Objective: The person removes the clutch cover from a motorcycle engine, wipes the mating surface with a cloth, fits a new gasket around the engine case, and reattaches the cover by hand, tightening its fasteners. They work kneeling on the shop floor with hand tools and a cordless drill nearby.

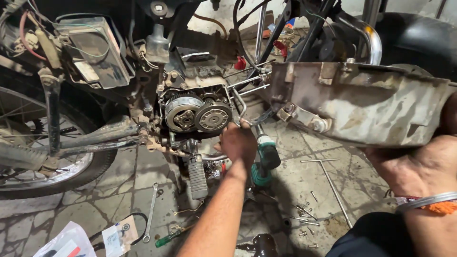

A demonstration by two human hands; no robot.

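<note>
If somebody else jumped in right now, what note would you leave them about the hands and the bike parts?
Left hand: reaching in at the exposed clutch, gripping a green power driver.
Right hand: holding the removed engine side cover up beside the motorcycle.
Done: cover is off, gears showing.
On the floor: spanner, T-handle wrench, loose bolts, green screwdriver.
Left: cover not yet set down; clutch parts sit in place.

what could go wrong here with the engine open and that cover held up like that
The metal cover rests only on the right hand, so it might slip. The left hand with the green power tool sits close to the exposed clutch gears, a pinch risk. Loose bolts and an oily puddle on the floor could cause a slip.
</note>
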